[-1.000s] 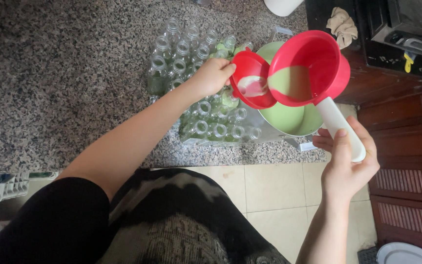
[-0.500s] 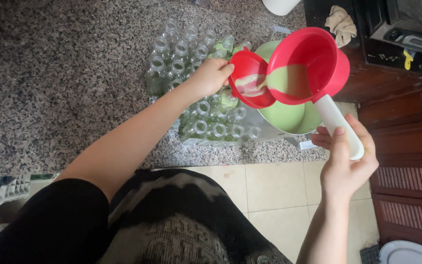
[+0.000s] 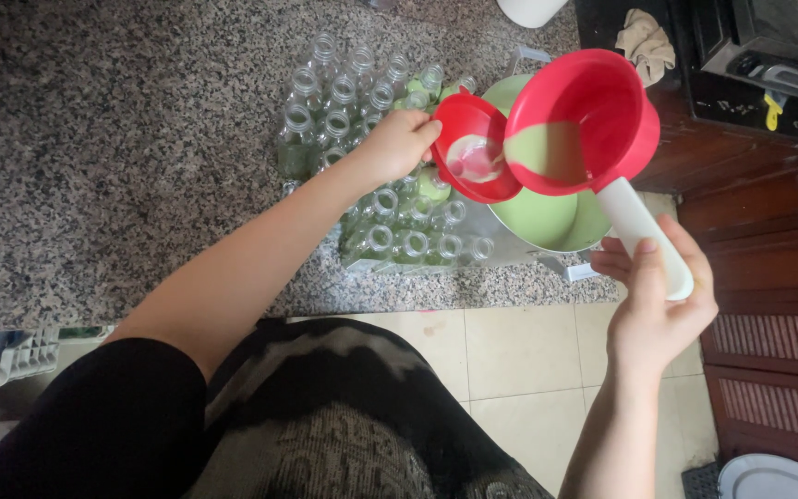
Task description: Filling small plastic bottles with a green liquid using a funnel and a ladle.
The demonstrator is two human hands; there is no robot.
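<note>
My left hand (image 3: 397, 146) grips the rim of a red funnel (image 3: 473, 157) set over one of several small clear bottles (image 3: 390, 242) standing in a block on the speckled stone floor. My right hand (image 3: 653, 300) holds the white handle of a red scoop (image 3: 584, 120), tilted so pale green liquid runs into the funnel. Under the scoop sits a bowl (image 3: 547, 226) of the same green liquid. A few bottles by the funnel look filled with green.
Dark wooden cabinet doors (image 3: 768, 286) stand at the right, with a crumpled cloth (image 3: 644, 42) on top. Cream floor tiles (image 3: 510, 351) lie near my knees. A white rack (image 3: 2, 356) is at the left edge, a white round object (image 3: 773, 476) at bottom right.
The scoop has tipped a little further over the funnel and the liquid in it sits nearer the lip. Both hands stay almost in place.
</note>
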